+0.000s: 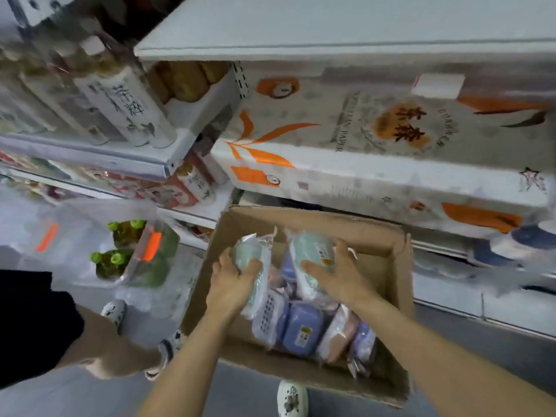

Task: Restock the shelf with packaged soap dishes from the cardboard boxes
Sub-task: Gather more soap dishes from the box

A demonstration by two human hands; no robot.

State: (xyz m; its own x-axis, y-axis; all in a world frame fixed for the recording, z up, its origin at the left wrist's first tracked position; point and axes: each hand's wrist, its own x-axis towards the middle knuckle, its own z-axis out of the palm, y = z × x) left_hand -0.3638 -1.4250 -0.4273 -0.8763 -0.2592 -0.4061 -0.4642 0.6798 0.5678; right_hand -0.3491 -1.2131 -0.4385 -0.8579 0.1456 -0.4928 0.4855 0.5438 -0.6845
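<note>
A: So why does the shelf [346,46] sit just above that cardboard box [400,266]?
B: Likely to keep the lift short. The box is matte brown board, flaps open, on the floor.
A: And the 2 hands?
B: The left hand [234,284] is clamped on 1 crinkly, plastic-wrapped green soap dish [251,251]; the right hand [340,275] wraps another green soap dish [313,251]. Rounded purple dishes [301,326] lie below.
</note>
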